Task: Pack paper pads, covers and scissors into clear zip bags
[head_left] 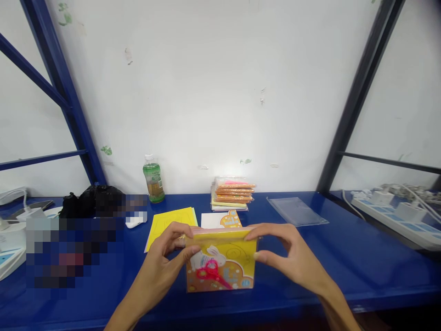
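Note:
Both of my hands hold a clear zip bag [237,250] upright at the front of the blue table. Inside it show pink scissors [211,271], a card with a white rabbit, and yellow paper. My left hand [175,250] grips the bag's top left corner between thumb and fingers. At the top right, my right hand [280,246] has its fingers on the upper edge and its thumb by the side. Behind the bag lie yellow sheets [168,223] and a white-and-orange card [220,219], partly hidden by the bag and my left hand.
Against the wall stand a green-labelled bottle [153,179] and a stack of filled bags [234,193]. A flat clear bag [298,211] lies at the right. Power strips [396,218] with cables sit at both sides, and a black plastic bag [93,200] is at the left.

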### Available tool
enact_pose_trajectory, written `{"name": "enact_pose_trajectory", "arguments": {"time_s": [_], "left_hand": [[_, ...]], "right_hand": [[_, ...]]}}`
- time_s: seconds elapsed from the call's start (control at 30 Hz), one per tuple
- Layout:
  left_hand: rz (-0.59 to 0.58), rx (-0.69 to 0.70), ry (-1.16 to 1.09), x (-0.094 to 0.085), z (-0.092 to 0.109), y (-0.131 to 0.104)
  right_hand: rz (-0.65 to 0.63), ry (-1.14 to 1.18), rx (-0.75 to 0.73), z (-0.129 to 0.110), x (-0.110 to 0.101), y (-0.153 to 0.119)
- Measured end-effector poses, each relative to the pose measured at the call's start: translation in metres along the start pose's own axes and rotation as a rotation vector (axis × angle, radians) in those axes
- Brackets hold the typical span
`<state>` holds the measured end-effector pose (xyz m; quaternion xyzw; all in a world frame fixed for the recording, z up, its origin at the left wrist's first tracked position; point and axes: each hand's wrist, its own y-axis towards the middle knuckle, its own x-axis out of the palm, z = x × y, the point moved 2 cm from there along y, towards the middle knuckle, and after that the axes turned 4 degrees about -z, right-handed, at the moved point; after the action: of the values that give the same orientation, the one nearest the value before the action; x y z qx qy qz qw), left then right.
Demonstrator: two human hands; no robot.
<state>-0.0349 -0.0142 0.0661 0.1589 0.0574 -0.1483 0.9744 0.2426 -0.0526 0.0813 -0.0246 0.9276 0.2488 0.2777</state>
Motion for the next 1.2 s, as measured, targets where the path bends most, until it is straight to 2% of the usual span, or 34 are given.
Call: {"name": "enact_pose_trajectory", "arguments": {"time_s": [0.23, 0.37, 0.43, 0.53, 0.6, 0.67, 0.73, 0.83, 0.97, 1.1, 1.2], "left_hand": [[-0.016, 0.115, 0.223, -0.001, 0.009, -0.003], [0.028, 0.141, 0.263, 0.002, 0.011, -0.005], [0.008, 0.139, 0.256, 0.002, 0.012, -0.004], [-0.023, 0.146, 0.252, 0.001, 0.014, -0.003], [-0.004, 0.155, 0.249, -0.002, 0.016, -0.002], [0.053, 0.159, 0.248, -0.009, 0.017, -0.002], [0.138, 0.174, 0.257, -0.019, 0.020, -0.002], [0.313, 0.217, 0.298, -0.044, 0.030, -0.001], [0.545, 0.188, 0.216, -0.085, 0.046, -0.006], [0.655, 0.123, 0.212, -0.112, 0.057, -0.017], [0.664, 0.118, 0.226, -0.116, 0.059, -0.022]], "right_hand": [[0.107, -0.048, -0.073, -0.010, 0.015, 0.004], [0.164, -0.047, -0.031, -0.010, 0.023, 0.005], [0.116, 0.019, 0.022, -0.010, 0.023, 0.004], [-0.064, 0.060, 0.054, -0.012, 0.022, 0.004], [-0.136, -0.021, 0.005, -0.018, 0.022, 0.008], [-0.115, -0.129, -0.086, -0.026, 0.022, 0.019], [-0.040, -0.220, -0.189, -0.036, 0.023, 0.038], [0.081, -0.387, -0.289, -0.051, 0.029, 0.085], [0.105, -0.502, -0.232, -0.049, 0.053, 0.165], [0.007, -0.539, -0.160, -0.021, 0.088, 0.224], [-0.181, -0.551, -0.161, 0.000, 0.108, 0.241]]}}
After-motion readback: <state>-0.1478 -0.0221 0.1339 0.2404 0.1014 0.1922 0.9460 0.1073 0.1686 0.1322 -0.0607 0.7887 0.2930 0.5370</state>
